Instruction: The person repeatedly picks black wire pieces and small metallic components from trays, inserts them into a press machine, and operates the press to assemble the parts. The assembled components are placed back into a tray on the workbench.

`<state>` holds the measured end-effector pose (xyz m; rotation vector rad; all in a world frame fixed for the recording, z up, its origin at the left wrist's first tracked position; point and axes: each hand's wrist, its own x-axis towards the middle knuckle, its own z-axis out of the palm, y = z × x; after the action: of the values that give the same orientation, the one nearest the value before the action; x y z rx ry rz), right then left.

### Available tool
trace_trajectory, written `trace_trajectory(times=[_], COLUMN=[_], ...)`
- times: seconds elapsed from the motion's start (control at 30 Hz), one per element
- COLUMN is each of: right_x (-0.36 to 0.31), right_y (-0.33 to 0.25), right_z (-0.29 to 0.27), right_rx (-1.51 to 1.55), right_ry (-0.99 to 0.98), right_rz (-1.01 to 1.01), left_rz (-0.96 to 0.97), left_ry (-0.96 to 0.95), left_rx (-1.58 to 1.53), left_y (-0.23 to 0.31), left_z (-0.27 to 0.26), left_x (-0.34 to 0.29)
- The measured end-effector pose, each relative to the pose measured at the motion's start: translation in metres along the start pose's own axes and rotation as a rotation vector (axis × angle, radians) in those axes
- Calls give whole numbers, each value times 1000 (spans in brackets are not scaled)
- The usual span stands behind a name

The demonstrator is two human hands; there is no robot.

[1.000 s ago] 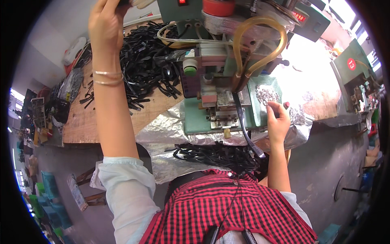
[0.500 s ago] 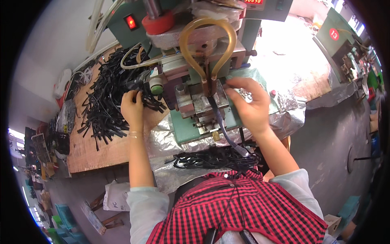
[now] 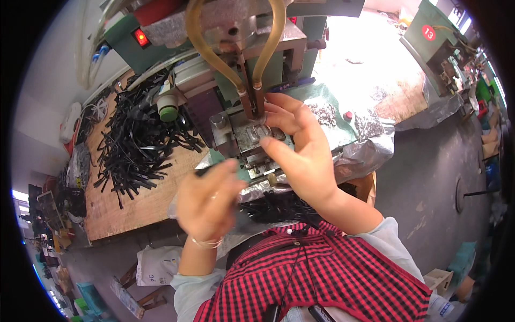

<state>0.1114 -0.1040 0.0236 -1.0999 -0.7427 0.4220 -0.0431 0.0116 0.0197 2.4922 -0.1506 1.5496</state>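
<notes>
Single head view, looking steeply down, close over green press machine [image 3: 252, 70] and workbench [image 3: 123, 209].

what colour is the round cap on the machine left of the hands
Green: the round plastic cap on the machine's left side, clearest in the head view.

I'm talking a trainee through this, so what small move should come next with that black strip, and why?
Probably slide the black strip in the left hand forward onto the metal plate under the machine's head. The strip's tip sits just short of it, and the right hand is spread open at the plate, seemingly ready to guide it.
</notes>
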Motion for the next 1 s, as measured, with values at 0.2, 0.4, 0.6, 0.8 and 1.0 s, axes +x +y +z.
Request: trace_trajectory(times=[0.2,0.4,0.6,0.8,1.0], right_x=[24,17,-9,3,-9], right_y=[1,75,73,89,78], right_z=[-56,-160,-138,-138,-132], right_rx=[-423,-717,-1291,-1498,-1124], right_ry=[-40,457,232,234,362], right_rz=[-47,-9,-19,-34,61], left_rz=[203,169,156,0,-282], left_ry=[-76,-104,-106,-121,78], left_rx=[-17,-43,-41,-87,-42], left_y=[1,2,0,14,22], left_z=[52,53,51,45,-16], left_x=[2,-5,-7,-14,-69])
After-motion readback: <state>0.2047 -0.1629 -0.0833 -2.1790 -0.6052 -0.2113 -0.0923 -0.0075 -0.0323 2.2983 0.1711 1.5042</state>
